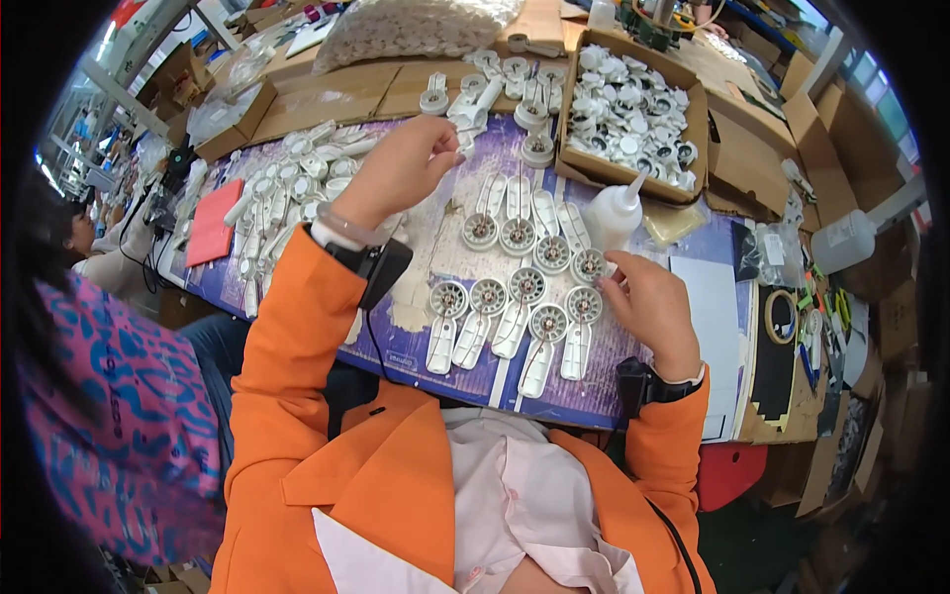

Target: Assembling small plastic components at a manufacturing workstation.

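My left hand (411, 166) reaches to the far middle of the table, its fingers curled together beside a white plastic handle part (467, 117). What is between these fingertips, if anything, is too small to make out. At the right of the laid-out group, my right hand (651, 302) has thumb and forefinger closed at the rim of a white plastic handle shell with a round head (590, 265). Several similar shells lie in two rows, round ends facing each other, with thin reddish wires and round inner parts showing; one is a near-row shell (442, 342).
Behind my right hand stand a white squeeze bottle (616, 216) and a cardboard box (564, 148) of small white caps. Left are piled white parts (297, 183) and a red sheet (213, 223). A person in a patterned top (129, 416) sits close at left. Tools (841, 307) lie right.
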Available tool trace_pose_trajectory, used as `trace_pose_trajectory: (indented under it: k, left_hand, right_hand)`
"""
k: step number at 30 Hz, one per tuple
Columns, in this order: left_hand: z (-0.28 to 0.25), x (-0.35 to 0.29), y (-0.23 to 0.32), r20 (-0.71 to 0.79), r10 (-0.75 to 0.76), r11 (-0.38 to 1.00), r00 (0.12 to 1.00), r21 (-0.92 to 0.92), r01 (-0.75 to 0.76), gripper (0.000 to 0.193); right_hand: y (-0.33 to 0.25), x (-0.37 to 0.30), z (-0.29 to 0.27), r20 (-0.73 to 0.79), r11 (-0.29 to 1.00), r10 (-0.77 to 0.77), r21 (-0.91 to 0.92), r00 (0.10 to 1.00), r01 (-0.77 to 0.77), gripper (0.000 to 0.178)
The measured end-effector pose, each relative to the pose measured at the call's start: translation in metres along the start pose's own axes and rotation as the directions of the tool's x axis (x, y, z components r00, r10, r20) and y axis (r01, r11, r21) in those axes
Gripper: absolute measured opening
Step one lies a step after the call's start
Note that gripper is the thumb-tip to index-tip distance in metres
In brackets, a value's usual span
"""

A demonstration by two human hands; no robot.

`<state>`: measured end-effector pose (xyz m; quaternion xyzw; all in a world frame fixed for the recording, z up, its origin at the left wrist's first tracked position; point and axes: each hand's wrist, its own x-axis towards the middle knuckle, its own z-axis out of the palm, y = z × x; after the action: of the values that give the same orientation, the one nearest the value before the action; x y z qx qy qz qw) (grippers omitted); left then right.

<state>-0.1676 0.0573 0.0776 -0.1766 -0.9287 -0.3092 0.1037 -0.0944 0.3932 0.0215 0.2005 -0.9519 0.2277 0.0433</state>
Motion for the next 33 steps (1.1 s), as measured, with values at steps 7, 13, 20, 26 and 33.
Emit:
trace_pose_trajectory:
  k: [7, 13, 20, 26, 33]
  left_hand:
    - [0.010, -0.074, 0.012, 0.036, -0.019, 0.986, 0.999, 0.166, 0.013, 0.014]
    - [0.023, -0.087, 0.003, 0.228, -0.015, 0.985, 0.974, 0.173, -0.026, 0.015]
    - [0.028, -0.064, 0.000, 0.150, 0.039, 0.996, 0.988, 0.075, -0.051, 0.030]
    - [0.050, -0.053, -0.027, 0.194, 0.118, 0.912, 0.974, 0.367, -0.184, 0.042]
    - [0.040, -0.041, -0.030, 0.358, -0.026, 0.950, 0.933, 0.300, -0.088, 0.047]
  right_hand:
    - [-0.001, 0.002, 0.001, -0.011, 1.000, -0.018, -0.008, 1.000, 0.018, 0.032]
    - [0.001, 0.000, 0.003, -0.024, 1.000, -0.024, -0.006, 0.999, 0.024, 0.033]
    - [0.001, -0.001, 0.001, -0.035, 1.000, -0.025, -0.020, 0.999, 0.024, 0.034]
    - [0.001, 0.000, 0.001, -0.028, 1.000, -0.023, -0.009, 0.999, 0.023, 0.034]
    - [0.001, 0.000, 0.001, -0.026, 1.000, -0.029, -0.013, 0.999, 0.029, 0.034]
